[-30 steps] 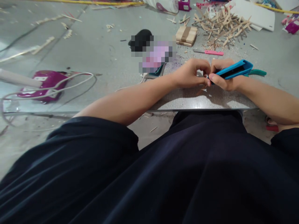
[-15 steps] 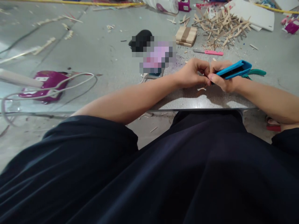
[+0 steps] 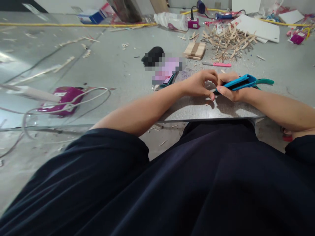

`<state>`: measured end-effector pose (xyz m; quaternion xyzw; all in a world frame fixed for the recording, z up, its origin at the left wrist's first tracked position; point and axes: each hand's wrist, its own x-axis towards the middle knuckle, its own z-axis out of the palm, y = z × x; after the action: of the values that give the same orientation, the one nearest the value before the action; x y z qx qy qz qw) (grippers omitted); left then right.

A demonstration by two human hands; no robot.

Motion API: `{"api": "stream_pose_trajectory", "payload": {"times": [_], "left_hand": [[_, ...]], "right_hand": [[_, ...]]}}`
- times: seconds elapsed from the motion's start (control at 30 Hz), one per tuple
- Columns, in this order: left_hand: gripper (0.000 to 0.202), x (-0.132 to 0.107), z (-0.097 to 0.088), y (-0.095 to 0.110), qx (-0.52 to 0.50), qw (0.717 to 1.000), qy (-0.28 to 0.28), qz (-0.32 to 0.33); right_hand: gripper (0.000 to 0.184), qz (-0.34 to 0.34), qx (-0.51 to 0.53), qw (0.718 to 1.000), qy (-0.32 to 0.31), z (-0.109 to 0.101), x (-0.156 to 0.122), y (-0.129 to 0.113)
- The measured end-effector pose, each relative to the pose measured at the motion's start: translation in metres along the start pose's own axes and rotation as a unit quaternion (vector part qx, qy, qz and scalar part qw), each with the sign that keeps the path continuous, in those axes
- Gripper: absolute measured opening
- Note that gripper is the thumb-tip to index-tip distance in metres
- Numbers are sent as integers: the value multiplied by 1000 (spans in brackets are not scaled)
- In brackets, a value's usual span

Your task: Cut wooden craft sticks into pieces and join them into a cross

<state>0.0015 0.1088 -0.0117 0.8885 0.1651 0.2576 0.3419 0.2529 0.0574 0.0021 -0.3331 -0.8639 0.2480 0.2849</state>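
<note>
Your right hand [image 3: 230,92] grips the likely light, stiff blue plastic cutter [image 3: 240,82] mid-body, a sound hold; your left hand [image 3: 199,84] has its fingers curled shut, contents hidden.

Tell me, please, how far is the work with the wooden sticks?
Done, seemingly: the flat stack of sticks. In hand: the right hand holds a blue cutter, its tip at the pinched left hand. Left, probably: the loose stick pile.

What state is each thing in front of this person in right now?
right hand: closed around blue tool.
left hand: fingers curled, at the tool's tip.
pink knife: lying flat, untouched.
stick pile: loose, scattered.
stick stack: neatly stacked.
</note>
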Motion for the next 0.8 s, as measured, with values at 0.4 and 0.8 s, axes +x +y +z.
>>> {"api": "stream_pose_trajectory", "payload": {"times": [0.4,0.8], "left_hand": [[91,-16,-14,-5,172,978,-119,-25],[87,-15,-20,6,182,973,-140,-24]], "right_hand": [[64,-10,-30,999,-23,-7,-13,-15],[63,-69,-54,996,10,-1,-15,3]]}}
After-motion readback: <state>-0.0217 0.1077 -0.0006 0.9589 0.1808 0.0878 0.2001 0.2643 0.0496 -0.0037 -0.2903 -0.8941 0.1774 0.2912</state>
